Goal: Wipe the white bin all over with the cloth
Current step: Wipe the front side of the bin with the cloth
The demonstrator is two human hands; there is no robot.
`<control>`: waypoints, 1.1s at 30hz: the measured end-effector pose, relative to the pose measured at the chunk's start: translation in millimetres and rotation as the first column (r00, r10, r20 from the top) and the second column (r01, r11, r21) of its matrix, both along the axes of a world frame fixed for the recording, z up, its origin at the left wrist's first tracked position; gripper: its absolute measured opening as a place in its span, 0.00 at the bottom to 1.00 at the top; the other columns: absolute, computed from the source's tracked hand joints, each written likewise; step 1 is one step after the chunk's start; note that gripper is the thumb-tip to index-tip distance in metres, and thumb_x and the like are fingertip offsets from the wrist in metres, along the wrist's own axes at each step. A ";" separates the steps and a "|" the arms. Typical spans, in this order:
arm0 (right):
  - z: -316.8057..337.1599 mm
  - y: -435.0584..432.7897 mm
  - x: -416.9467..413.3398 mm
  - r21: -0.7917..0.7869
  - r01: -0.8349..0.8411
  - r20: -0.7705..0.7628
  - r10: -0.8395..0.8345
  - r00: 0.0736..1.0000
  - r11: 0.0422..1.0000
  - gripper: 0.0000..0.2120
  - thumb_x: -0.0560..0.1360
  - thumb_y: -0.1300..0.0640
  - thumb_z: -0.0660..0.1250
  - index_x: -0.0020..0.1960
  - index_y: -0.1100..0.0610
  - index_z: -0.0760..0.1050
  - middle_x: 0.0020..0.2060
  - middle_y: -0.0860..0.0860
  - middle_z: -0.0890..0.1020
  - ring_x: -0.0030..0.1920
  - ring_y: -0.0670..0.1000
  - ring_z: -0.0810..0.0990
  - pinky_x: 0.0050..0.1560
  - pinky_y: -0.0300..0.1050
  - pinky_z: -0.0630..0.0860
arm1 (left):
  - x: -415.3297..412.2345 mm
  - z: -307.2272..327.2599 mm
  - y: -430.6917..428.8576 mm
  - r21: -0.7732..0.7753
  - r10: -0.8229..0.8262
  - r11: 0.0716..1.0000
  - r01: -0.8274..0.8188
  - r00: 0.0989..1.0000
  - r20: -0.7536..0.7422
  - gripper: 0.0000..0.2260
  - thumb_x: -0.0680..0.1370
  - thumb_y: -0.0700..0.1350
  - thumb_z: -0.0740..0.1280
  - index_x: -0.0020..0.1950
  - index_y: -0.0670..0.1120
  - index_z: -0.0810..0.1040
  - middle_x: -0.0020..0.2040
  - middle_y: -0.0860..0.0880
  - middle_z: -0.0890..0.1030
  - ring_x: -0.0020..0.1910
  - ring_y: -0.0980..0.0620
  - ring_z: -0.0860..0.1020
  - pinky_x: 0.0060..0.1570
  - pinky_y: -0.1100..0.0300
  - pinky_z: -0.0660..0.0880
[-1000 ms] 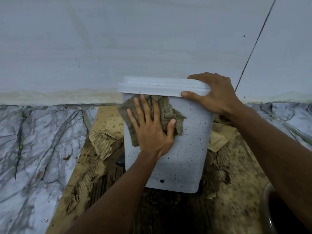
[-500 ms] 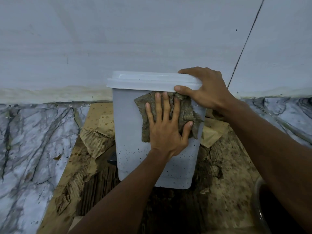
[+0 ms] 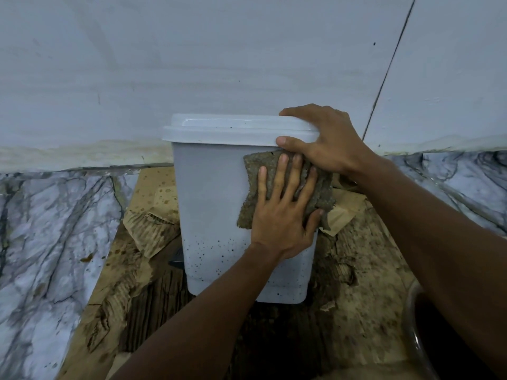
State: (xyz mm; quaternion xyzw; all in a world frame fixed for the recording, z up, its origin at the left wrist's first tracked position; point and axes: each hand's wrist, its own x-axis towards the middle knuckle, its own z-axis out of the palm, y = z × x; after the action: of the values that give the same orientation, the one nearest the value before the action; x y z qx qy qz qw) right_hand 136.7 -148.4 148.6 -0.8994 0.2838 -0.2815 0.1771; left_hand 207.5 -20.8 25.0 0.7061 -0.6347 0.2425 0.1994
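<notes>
The white bin (image 3: pixel 219 204) stands upright on a sheet of torn, stained cardboard (image 3: pixel 153 215) laid over a marble-veined floor (image 3: pixel 55 229), close against a pale wall (image 3: pixel 219 64), with its lid (image 3: pixel 236 128) on. The left hand (image 3: pixel 282 215) lies flat, fingers straight and spread, pressing a coarse grey-brown cloth (image 3: pixel 255 171) against the upper right of the bin's front face, just under the lid's rim. The open palm seems meant to put broad, even pressure on the cloth. The right hand (image 3: pixel 332 144) clamps the lid's right corner, thumb on the front of the rim and fingers curled over the top, apparently to brace the bin so it neither slides nor tips under the push. The upper front looks clean, while dark specks (image 3: pixel 214 248) dot the lower band, suggesting the lower part, sides and lid remain to be wiped. The cardboard appears placed to catch drips. A dark round vessel (image 3: pixel 414 311) sits at the lower right edge.
</notes>
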 end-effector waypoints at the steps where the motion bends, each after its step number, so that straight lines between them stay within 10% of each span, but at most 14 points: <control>1: 0.1 -0.3 -0.5 0.002 0.000 -0.005 0.000 1.000 1.000 0.30 0.70 0.29 0.61 0.67 0.42 0.76 0.63 0.43 0.80 0.63 0.49 0.75 0.69 0.60 0.65 | 0.2 -2.5 2.0 0.008 -0.023 1.000 0.023 0.999 0.022 0.34 0.83 0.61 0.57 0.82 0.47 0.50 0.82 0.42 0.47 0.82 0.40 0.45 0.78 0.37 0.40; 11: -1.3 -1.6 -0.1 0.001 -0.010 -0.004 0.010 1.000 1.000 0.32 0.69 0.27 0.60 0.66 0.42 0.76 0.63 0.43 0.80 0.63 0.49 0.75 0.70 0.59 0.64 | 6.0 -77.8 58.5 0.064 -0.127 0.991 0.121 0.987 0.095 0.34 0.80 0.61 0.63 0.81 0.47 0.57 0.82 0.42 0.52 0.82 0.40 0.49 0.78 0.36 0.43; 22: -5.9 3.2 -1.1 -0.076 -0.015 0.032 0.017 0.999 0.997 0.31 0.71 0.29 0.62 0.66 0.46 0.77 0.59 0.47 0.80 0.60 0.51 0.76 0.67 0.60 0.67 | 17.4 -7.3 11.6 -0.049 -0.004 0.999 0.003 0.999 -0.035 0.33 0.82 0.61 0.56 0.82 0.46 0.54 0.82 0.40 0.48 0.82 0.38 0.48 0.78 0.36 0.43; 33: -7.5 2.4 0.5 -0.064 0.004 0.047 -0.001 0.999 0.998 0.30 0.70 0.28 0.63 0.65 0.44 0.77 0.59 0.45 0.80 0.61 0.50 0.77 0.69 0.59 0.65 | 6.2 -100.3 75.3 0.326 -0.439 0.884 0.334 0.833 0.337 0.32 0.82 0.58 0.58 0.83 0.47 0.55 0.83 0.44 0.49 0.83 0.44 0.44 0.79 0.43 0.35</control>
State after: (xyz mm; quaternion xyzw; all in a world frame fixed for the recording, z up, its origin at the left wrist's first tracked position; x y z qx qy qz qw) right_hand 137.1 -146.0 141.1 -0.8974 0.2716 -0.3117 0.1545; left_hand 213.7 54.5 -75.4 0.5165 -0.8179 0.2528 0.0183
